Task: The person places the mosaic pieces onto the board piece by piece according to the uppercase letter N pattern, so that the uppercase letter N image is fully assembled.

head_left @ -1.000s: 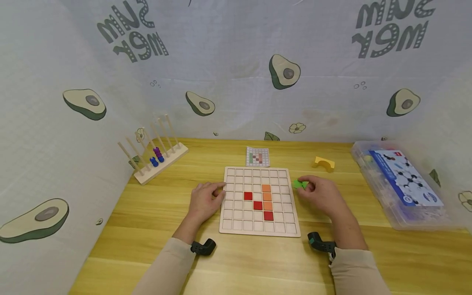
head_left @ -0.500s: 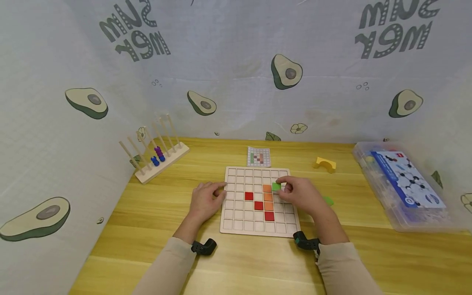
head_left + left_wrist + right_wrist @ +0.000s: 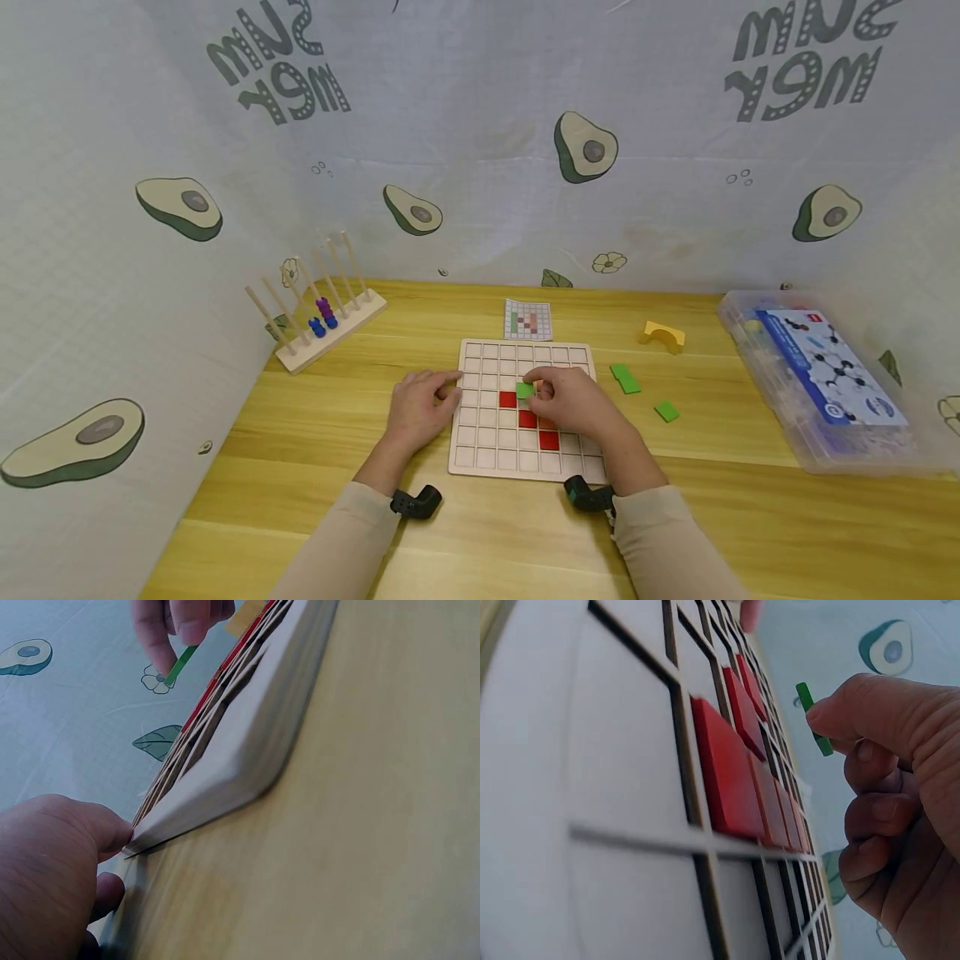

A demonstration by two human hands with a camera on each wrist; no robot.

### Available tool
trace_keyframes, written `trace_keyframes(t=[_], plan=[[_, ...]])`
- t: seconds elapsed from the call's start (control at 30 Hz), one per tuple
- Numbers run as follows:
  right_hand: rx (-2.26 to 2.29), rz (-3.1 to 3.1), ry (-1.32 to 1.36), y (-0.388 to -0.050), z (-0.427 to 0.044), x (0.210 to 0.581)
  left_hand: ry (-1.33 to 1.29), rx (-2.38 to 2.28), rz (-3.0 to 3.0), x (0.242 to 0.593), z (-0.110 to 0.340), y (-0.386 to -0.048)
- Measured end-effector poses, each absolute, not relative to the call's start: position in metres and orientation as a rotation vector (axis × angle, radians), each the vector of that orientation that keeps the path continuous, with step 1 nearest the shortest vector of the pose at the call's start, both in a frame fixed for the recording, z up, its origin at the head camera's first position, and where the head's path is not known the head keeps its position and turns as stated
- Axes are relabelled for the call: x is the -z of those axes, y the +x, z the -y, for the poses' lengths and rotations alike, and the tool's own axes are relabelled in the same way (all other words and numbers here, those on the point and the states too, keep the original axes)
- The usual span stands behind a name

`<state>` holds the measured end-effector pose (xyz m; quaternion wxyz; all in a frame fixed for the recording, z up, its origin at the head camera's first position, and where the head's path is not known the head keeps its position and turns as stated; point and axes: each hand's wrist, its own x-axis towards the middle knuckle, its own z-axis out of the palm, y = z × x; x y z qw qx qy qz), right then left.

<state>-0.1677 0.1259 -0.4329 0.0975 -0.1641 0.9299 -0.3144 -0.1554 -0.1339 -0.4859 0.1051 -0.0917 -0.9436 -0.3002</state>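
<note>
R hand (image 3: 573,402) pinched a green sq. tile (image 3: 524,391) btwn thumb & finger, just above grid board (image 3: 486,459); L hand (image 3: 418,410), fingers relaxed, touched board's L edge, tile to its R.

I stand by what looks like a play corner: avocado-print cloth (image 3: 487,208) hangs on three sides of a wooden table (image 3: 495,542) with a bead rack (image 3: 334,334) and grid board (image 3: 487,415).

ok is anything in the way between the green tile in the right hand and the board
Nothing visible is. The right hand holds the green tile above the board, with only open space between them in the right wrist view. The left hand is at the board's left edge.
</note>
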Motion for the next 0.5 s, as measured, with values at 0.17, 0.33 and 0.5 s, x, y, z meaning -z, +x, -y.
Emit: trace_keyframes(t=[0.17,0.33,0.5], plan=[[0.919,-2.751,-0.502,-0.17,-0.111,0.434,-0.27,0.892,2.783,0.484,0.134,-0.155],[0.897,-2.768,-0.532,-0.175,-0.098,0.434,-0.267,0.899,2.787,0.484,0.134,-0.155],[0.891,-2.762,-0.522,-0.18,-0.085,0.433,-0.268,0.89,2.793,0.483,0.134,-0.155]])
